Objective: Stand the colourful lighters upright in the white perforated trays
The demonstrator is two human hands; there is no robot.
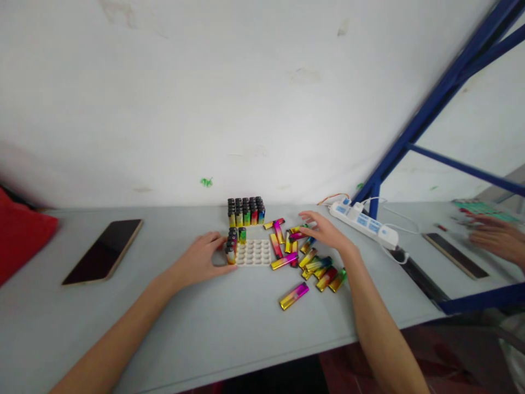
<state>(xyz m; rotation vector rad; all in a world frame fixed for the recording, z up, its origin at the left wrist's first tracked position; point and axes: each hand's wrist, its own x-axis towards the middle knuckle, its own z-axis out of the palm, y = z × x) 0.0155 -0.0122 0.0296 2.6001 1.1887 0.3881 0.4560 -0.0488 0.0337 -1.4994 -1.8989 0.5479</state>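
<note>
White plastic tray with round cells (254, 253) at your left hand (200, 257), glossy multicoloured loose lighters (314, 265) under your right hand (326, 230)

Your left thumb and fingers stand apart, curved round the tray's left end, the thumb at its near corner; you cannot be told from this view how hard they press. Just beside those fingers, black-topped lighters standing in the tray (232, 246) line its left side, with a green one next to them at the back. Your right fingers are spread, thumb apart from forefinger, low over the loose heap between you and the tray's right side; whether a fingertip touches a lighter is unclear.

Beyond both hands, a tight block of upright black-topped lighters (246, 212) stands near the scuffed white wall (246, 109), which carries small green marks. Under everything runs a smooth grey tabletop (197, 328). Well left of your left hand lie a flat dark phone with a pale edge (104, 251) and, farther out, a bright red soft item (24, 235). Right of your right hand sits a white power strip with blue panels (363, 221), beside a blue metal frame (422, 112). Past that frame, another person's hand (494, 238) appears, blurred, near a second flat dark slab (455, 254).
</note>
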